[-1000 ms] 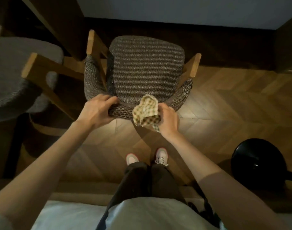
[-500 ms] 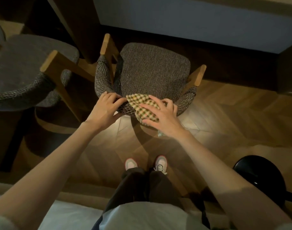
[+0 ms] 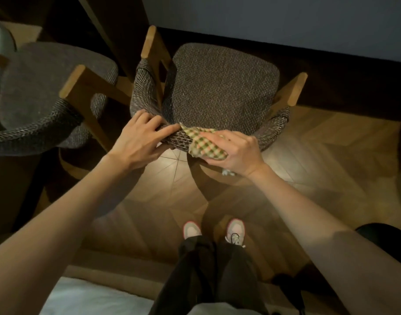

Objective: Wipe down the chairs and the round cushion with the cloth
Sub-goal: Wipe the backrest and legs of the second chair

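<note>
Dim room with a herringbone wood floor (image 3: 320, 144) and a dark wall beyond, seen from above by a standing person whose shoes show below. An armchair (image 3: 222, 87) in coarse grey weave with wooden arms stands just ahead, its curved backrest (image 3: 176, 139) nearest the viewer. The left hand (image 3: 135, 142) grips the backrest's top, fingers (image 3: 154, 123) slightly spread and curled over the rail. The right hand (image 3: 238, 153) holds a green checked cloth (image 3: 201, 144) wrapped over the same rail just beside the left hand, its fingers (image 3: 217, 135) curled round the bunched fabric and pressing it down. A loose cloth corner (image 3: 228, 172) hangs below the wrist. A second grey chair (image 3: 47, 87) stands close on the left, and a dark round object (image 3: 386, 242), too shadowed to identify, sits at the lower right. Likely risks: the bunched cloth touches only a narrow strip, so parts of the rail may be missed; the rough weave may drag or snag it; a hard push could slide the chair on the smooth floor if the left grip loosens; poor light may hide skipped patches.
</note>
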